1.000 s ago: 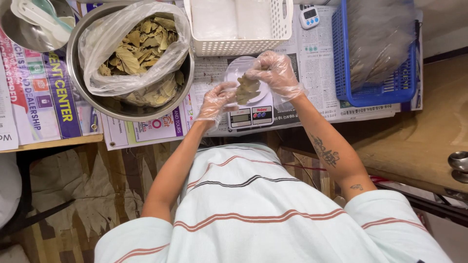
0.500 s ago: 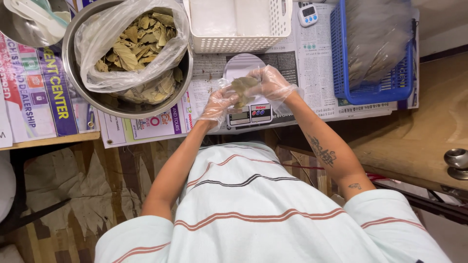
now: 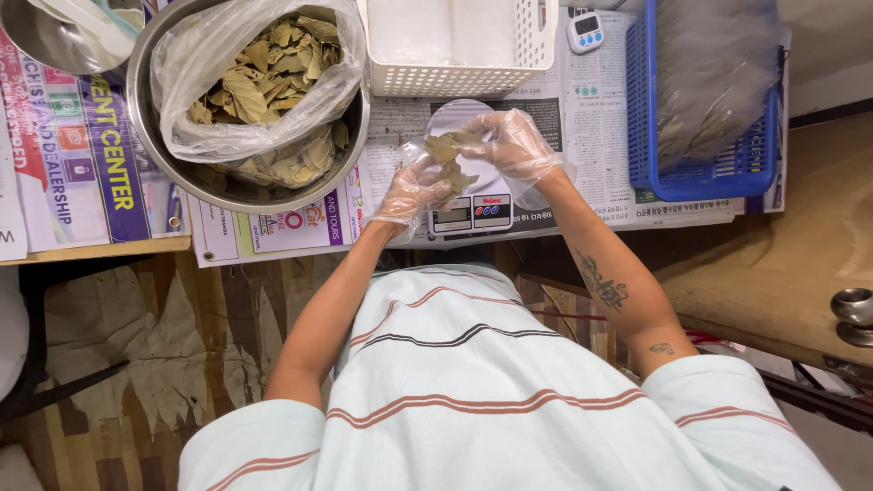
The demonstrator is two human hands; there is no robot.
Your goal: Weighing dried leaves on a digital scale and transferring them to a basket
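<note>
Both gloved hands, left hand [image 3: 414, 193] and right hand [image 3: 511, 145], keep a closed grip on a small clear bag of dried leaves [image 3: 450, 162] just above the kitchen scale [image 3: 468, 195], with the steel bowl of leaves [image 3: 250, 109] left of the scale on the desk [image 3: 582, 118].

**Tight pocket over the scale**

The scale [image 3: 468, 182] sits hemmed in: the white basket [image 3: 455, 45] just behind it, the steel bowl [image 3: 245, 109] of dried leaves close on the left, the blue crate [image 3: 700, 100] to the right. Both gloved hands fill the space above it. Bare newspaper [image 3: 591, 136] between scale and crate leaves a passage.
</note>
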